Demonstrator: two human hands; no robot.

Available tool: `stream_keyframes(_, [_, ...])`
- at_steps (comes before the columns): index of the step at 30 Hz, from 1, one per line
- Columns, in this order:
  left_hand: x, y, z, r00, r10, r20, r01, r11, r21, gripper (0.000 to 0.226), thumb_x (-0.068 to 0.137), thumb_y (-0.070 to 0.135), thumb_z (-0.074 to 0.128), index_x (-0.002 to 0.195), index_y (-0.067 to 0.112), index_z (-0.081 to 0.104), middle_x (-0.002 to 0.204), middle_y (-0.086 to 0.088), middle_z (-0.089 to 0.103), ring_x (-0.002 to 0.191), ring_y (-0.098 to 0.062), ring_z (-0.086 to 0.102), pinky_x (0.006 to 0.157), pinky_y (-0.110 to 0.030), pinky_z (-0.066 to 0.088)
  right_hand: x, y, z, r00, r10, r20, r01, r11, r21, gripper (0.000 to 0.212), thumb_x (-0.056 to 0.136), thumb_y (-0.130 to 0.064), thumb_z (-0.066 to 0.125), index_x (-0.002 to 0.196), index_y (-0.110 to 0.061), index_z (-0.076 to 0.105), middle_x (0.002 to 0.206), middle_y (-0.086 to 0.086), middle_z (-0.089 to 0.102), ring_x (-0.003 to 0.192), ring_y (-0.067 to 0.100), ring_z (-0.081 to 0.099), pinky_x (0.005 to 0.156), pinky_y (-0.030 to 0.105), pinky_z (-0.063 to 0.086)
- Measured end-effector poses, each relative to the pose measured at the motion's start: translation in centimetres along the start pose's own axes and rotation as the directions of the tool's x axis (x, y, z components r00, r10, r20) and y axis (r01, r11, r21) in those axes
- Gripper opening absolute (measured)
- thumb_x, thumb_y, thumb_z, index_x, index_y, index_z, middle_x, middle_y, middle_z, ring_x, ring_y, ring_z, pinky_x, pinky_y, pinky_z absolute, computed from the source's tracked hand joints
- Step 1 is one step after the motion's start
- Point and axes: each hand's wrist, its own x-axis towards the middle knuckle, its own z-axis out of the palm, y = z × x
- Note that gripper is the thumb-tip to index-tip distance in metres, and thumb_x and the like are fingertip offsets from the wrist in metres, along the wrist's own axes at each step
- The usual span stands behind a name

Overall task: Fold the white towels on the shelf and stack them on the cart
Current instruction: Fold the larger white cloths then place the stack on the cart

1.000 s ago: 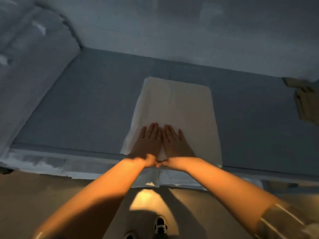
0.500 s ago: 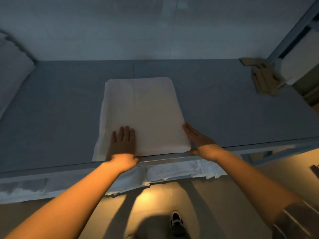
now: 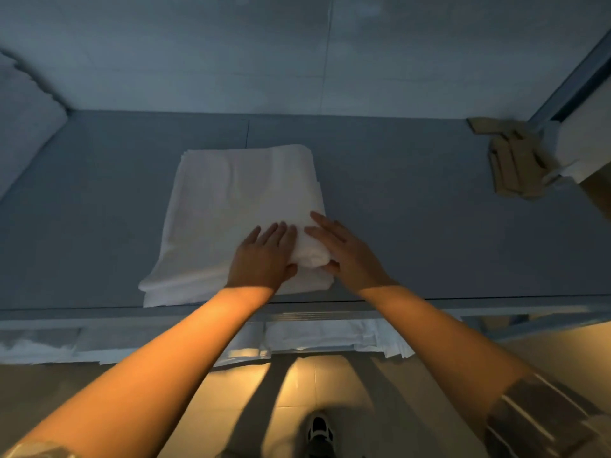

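One shoe (image 3: 320,433) shows at the bottom edge on the tiled floor (image 3: 291,388), partly cut off by the frame. Two bare forearms reach up from the lower corners; a sleeve (image 3: 542,421) covers the right upper arm, and only a sliver of cloth shows at the lower left corner.

Below the front rail of the shelf (image 3: 429,226), more white cloth (image 3: 330,337) hangs or lies on a lower level; how many pieces make it up cannot be told, since the rail hides most of it.

On the shelf lies one folded white towel (image 3: 238,206), its near edge at the shelf's front lip, layered edges showing along its near and right sides. Two hands rest on its near right part. The left hand (image 3: 264,256) lies flat, fingers straight and together, thumb tucked against a raised bulge of cloth. The right hand (image 3: 347,252) lies with fingers extended over the towel's right edge, its thumb against the other side of that bulge; whether the thumbs pinch the fold is hard to make out.

Farther right, a heap of tan cloths (image 3: 515,163) sits near the upright post (image 3: 568,84); their count is unclear. At far left, a pale bundle (image 3: 23,127) is cut off by the frame.
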Motion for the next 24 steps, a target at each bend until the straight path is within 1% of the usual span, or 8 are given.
stream_keyframes(2, [-0.5,0.6,1.7,0.988,-0.048,0.15,0.046,0.999,0.019,0.079,0.083,0.036,0.069,0.147,0.008,0.031,0.15,-0.02,0.034,0.137,-0.033,0.037,0.111,-0.052,0.027,-0.4,0.8,0.4,0.992,-0.024,0.124,0.036,0.995,-0.096,0.057,0.089,-0.005,0.062,0.142,-0.012,0.042,0.156,0.01,0.022,0.139,0.03,0.03,0.116,0.041,0.025])
stream_keyframes(4, [-1.4,0.8,3.8,0.956,-0.135,0.26,0.112,0.988,0.103,0.077,0.095,0.049,0.043,0.153,0.019,0.003,0.16,-0.011,0.006,0.147,-0.03,0.008,0.117,-0.051,0.003,-1.3,2.0,1.2,0.969,0.01,0.246,0.014,0.995,-0.098,0.06,0.093,-0.006,0.058,0.146,-0.017,0.032,0.158,0.008,0.012,0.143,0.026,0.024,0.118,0.035,0.019])
stream_keyframes(6, [-1.5,0.9,4.9,0.949,-0.199,0.246,0.168,0.976,0.139,0.079,0.094,0.055,0.04,0.153,0.021,-0.001,0.161,-0.009,0.004,0.147,-0.029,0.005,0.116,-0.052,0.001,-1.7,2.5,1.6,0.963,0.164,0.215,-0.166,0.986,-0.012,0.066,0.091,-0.009,0.062,0.147,-0.015,0.028,0.158,0.011,0.013,0.141,0.025,0.027,0.115,0.028,0.021])
stream_keyframes(11, [-0.7,1.7,4.6,0.949,-0.222,0.222,0.187,0.968,0.17,0.081,0.092,0.056,0.042,0.153,0.019,0.002,0.159,-0.016,0.009,0.145,-0.037,0.01,0.115,-0.056,0.006,-1.8,1.8,3.7,0.907,0.416,0.068,-0.405,0.905,-0.127,0.032,0.08,-0.021,0.069,0.105,-0.001,0.064,0.113,0.019,0.058,0.105,0.035,0.053,0.087,0.041,0.041])
stream_keyframes(14, [-0.5,2.7,3.7,0.96,-0.171,0.223,0.135,0.977,0.168,0.079,0.086,0.048,0.06,0.15,0.015,0.026,0.152,-0.022,0.029,0.137,-0.044,0.03,0.11,-0.06,0.024,-1.6,0.7,4.8,0.786,0.616,0.057,-0.619,0.784,0.054,0.017,0.084,-0.02,0.064,0.093,-0.006,0.062,0.101,0.017,0.065,0.095,0.035,0.06,0.077,0.039,0.047])
stream_keyframes(17, [-0.6,3.2,3.0,0.974,-0.16,0.163,0.132,0.977,0.169,0.076,0.056,0.033,0.088,0.124,0.009,0.063,0.123,-0.025,0.06,0.11,-0.046,0.059,0.087,-0.061,0.049,-1.3,0.3,5.6,0.669,0.742,0.037,-0.728,0.645,0.232,0.01,0.085,-0.017,0.065,0.086,-0.008,0.061,0.096,0.016,0.068,0.093,0.034,0.063,0.072,0.033,0.046])
stream_keyframes(20, [-0.7,3.6,2.7,0.971,-0.159,0.177,0.129,0.977,0.171,0.08,0.045,0.03,0.093,0.118,0.009,0.067,0.117,-0.025,0.064,0.103,-0.045,0.063,0.081,-0.06,0.052,-1.6,0.0,5.9,0.594,0.804,0.023,-0.738,0.533,0.413,0.014,0.081,-0.01,0.069,0.093,-0.004,0.066,0.098,0.016,0.07,0.094,0.03,0.064,0.073,0.027,0.044])
stream_keyframes(24, [0.6,2.4,1.7,0.976,-0.155,0.155,0.129,0.977,0.169,0.082,0.044,0.027,0.095,0.118,0.01,0.067,0.116,-0.026,0.064,0.104,-0.043,0.063,0.083,-0.059,0.052,-1.6,0.0,6.0,0.603,0.795,0.073,-0.719,0.501,0.482,0.014,0.079,-0.014,0.072,0.074,-0.003,0.068,0.076,0.012,0.069,0.077,0.026,0.065,0.059,0.025,0.038])
